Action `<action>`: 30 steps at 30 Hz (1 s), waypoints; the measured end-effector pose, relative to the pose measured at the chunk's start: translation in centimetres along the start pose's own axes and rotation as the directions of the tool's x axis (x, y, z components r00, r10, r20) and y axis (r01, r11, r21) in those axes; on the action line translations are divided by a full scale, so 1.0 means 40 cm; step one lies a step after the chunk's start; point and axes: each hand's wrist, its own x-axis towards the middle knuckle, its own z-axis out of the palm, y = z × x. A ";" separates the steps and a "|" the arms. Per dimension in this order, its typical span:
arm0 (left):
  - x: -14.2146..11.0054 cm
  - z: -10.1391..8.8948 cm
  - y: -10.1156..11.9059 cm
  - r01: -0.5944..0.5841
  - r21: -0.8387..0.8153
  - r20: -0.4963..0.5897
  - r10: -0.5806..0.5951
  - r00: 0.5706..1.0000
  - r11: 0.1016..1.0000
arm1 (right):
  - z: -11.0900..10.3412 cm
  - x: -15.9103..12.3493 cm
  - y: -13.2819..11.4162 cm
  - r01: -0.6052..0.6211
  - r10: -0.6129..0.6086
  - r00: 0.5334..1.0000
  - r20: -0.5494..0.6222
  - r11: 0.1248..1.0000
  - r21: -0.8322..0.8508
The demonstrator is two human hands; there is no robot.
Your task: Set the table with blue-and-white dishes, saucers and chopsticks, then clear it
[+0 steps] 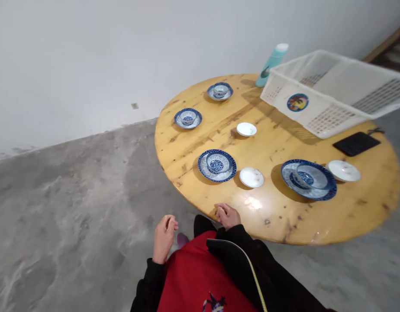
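Note:
My left hand (pixel 164 237) hangs in front of the table's near-left edge, fingers curled in and nothing seen in them. My right hand (pixel 228 216) is at the table's front edge, also loosely closed with nothing visible inside. Nearest to it are a blue-rimmed plate (pixel 202 171) bearing a patterned glass bowl (pixel 224 161), and a small white dish (pixel 251 177) to their right. Farther right, another blue-rimmed plate (pixel 287 175) carries a clear bowl (pixel 320 178), with a white dish (pixel 344 170) beside it.
Along the far left of the round wooden table (pixel 271 225) sit two more plates with bowls (pixel 188 118). A white dish (pixel 246 129) lies mid-table. A white plastic basket (pixel 320 115), a teal bottle (pixel 272 65) and a black phone-like object (pixel 356 144) occupy the right and back.

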 end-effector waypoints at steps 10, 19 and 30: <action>0.183 -0.054 0.011 -0.060 0.063 0.231 0.044 0.972 0.996 | 0.106 0.015 -0.067 -0.011 0.025 0.997 -0.076 0.982 0.187; 0.468 -0.172 0.058 -0.093 0.223 0.348 0.010 0.937 0.970 | 0.313 0.167 -0.263 -0.060 0.041 0.997 0.072 0.957 0.284; 0.703 -0.198 0.188 -0.165 0.239 0.540 0.011 0.842 0.957 | 0.401 0.346 -0.430 -0.112 0.126 0.992 -0.023 0.940 0.323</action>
